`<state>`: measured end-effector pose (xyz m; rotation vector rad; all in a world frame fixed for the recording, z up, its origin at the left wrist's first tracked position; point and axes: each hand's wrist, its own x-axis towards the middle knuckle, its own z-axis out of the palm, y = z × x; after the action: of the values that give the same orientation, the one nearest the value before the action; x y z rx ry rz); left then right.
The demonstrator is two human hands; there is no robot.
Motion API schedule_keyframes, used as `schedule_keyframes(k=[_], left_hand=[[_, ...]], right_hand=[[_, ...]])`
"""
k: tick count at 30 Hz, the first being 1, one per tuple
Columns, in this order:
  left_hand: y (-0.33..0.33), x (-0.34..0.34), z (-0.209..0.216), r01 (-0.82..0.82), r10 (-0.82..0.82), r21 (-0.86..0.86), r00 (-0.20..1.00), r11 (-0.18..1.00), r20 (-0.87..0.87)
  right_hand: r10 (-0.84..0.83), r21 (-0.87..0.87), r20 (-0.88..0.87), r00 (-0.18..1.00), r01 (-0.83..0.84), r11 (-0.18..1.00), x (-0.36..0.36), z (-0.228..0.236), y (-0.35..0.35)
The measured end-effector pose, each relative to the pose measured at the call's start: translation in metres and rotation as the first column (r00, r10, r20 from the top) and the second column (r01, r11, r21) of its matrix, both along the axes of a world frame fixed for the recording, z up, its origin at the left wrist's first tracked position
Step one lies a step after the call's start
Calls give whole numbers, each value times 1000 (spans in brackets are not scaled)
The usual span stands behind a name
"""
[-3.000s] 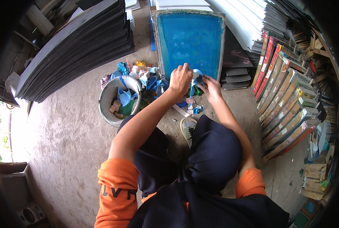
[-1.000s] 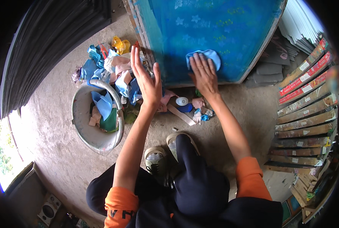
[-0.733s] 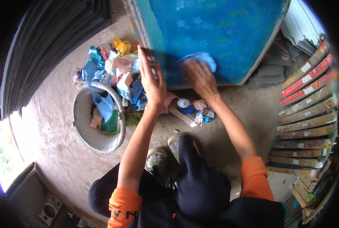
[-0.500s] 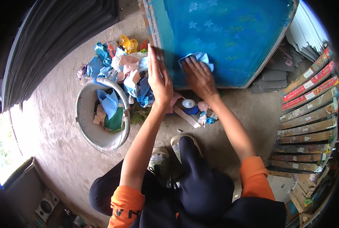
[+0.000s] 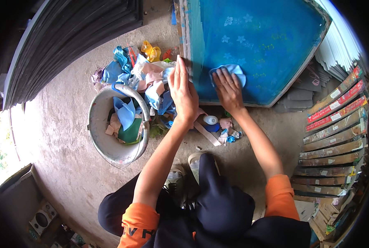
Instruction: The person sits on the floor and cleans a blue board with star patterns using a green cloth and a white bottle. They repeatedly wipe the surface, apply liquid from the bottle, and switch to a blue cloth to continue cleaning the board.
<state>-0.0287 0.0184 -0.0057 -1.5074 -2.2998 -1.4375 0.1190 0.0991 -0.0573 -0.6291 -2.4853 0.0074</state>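
A blue printing screen (image 5: 271, 58) with small flower shapes on its mesh stands tilted before me, its rim worn and paint-marked. My left hand (image 5: 185, 97) braces the frame's left edge, fingers stretched out straight and holding nothing. Against the lower part of the mesh, my right hand (image 5: 230, 91) keeps hold of a light blue cloth (image 5: 240, 75), pressing it flat under the fingers. Part of the cloth is hidden beneath that hand.
Left of my forearm stands a grey bucket (image 5: 98, 118) with cloth scraps inside. Crumpled rags (image 5: 151, 76) and a white-capped bottle (image 5: 210, 120) lie by the screen. Wood-edged frames (image 5: 333, 149) line the right; dark sheets (image 5: 68, 41) are stacked far left.
My right hand has slid the cloth a little over the mesh. The whole scene has shifted right and slightly down in view; my left hand stays at the frame's edge.
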Motion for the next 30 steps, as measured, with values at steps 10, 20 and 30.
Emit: schedule_keyframes(k=[10,20,30], left_hand=[[-3,0,0,20,-20,-4,1000,1000,6],[-3,-3,-1,40,-40,-17,999,999,-5],[0,5,-4,22,-23,-17,998,1000,-53]], right_hand=[[35,-42,70,997,-32,999,13,2,6],[-79,-91,-159,984,65,994,1,-9,-9],[16,-186,-217,976,-57,981,-1,-3,-7]])
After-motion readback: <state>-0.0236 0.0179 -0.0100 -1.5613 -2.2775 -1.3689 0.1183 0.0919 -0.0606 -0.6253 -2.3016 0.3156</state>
